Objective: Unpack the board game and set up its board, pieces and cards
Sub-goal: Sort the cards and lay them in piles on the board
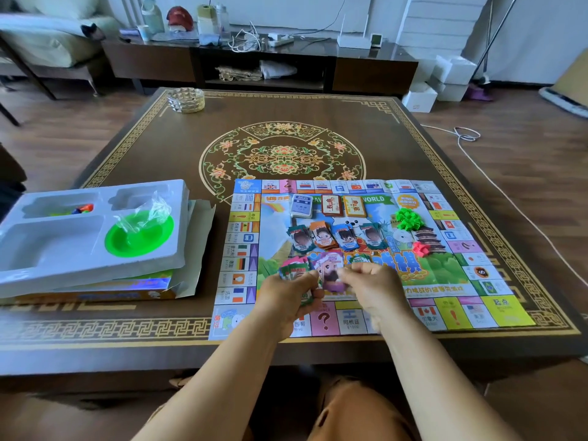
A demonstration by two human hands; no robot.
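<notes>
Two hands meet over the near half of the game board, which lies flat on the bench. The left hand grips a fanned stack of paper money; the right hand pinches a pink note. Four sorted money piles and three card decks lie mid-board. The white tray sits on the game box at left.

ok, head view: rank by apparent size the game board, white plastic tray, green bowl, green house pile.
1. Colourful paper game board
2. White moulded plastic tray, close behind
3. Bright green round bowl
4. Pile of small green plastic houses
</notes>
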